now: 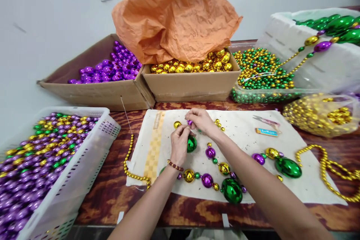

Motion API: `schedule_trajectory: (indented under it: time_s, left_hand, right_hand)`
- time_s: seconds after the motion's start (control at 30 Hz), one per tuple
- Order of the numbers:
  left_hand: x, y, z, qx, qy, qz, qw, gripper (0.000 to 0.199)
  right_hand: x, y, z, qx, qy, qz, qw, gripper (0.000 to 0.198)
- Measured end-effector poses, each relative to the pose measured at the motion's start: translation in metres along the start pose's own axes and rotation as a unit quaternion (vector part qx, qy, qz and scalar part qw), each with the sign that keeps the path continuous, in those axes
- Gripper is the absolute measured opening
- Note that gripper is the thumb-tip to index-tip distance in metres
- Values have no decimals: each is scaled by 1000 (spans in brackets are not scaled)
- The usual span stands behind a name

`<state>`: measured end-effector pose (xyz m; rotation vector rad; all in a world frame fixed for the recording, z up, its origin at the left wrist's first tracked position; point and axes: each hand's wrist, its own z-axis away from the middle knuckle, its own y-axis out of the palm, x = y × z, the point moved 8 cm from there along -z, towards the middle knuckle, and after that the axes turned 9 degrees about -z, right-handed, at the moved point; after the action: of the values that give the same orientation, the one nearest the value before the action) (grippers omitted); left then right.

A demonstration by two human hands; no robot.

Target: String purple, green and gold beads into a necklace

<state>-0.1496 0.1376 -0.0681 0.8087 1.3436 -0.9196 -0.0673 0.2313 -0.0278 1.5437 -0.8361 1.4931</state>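
Note:
Over the white cloth (242, 135) my two hands meet, fingers pinched together. A small purple bead (189, 122) shows between the fingertips of my right hand (199, 120). The fingers of my left hand (180, 143) close just below that bead, at its edge. A large green bead (192, 144) hangs or lies right beside my left hand; which one I cannot tell. A gold bead (177, 124) is left of the fingers. Nearer to me lies a strand with a gold bead (189, 175), a purple bead (207, 180) and a big green bead (232, 190).
Boxes of purple beads (104, 71) and gold beads (188, 68) stand behind, under an orange sheet (177, 15). A white basket (92, 150) borders the left. Snips (266, 121) and a blue-and-orange packet (266, 132) lie right, near a gold bead string (324, 161).

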Motion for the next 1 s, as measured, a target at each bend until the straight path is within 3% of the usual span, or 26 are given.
schedule_trajectory:
  time_s: [0.17,0.23,0.37,0.43,0.63,0.83,1.0]
  left_hand:
    - [-1,4,4,39,7,-65,997,20]
    - [-2,5,4,49,11,-69,996,21]
    - [-3,5,1,59,17,-61,996,20]
    - [-2,6,0,68,16,-57,996,21]
    - [-6,7,2,94,16,-73,993,22]
    - [-5,9,5,111,33,-123,986,19]
    - [-11,-1,4,78,77,-201,973,20]
  right_hand:
    - [20,-35,-7,-105,-45,-62,991,21]
    - [21,-36,-4,-86,-38,-77,993,20]
    - [6,-17,11,31,11,-74,997,12]
    - [-2,-10,19,58,17,-71,996,11]
    - [-2,-12,22,54,2,-107,993,16]
    - [31,-27,22,12,-33,-165,986,18]
    - [54,-19,27,27,-66,-202,977,14]
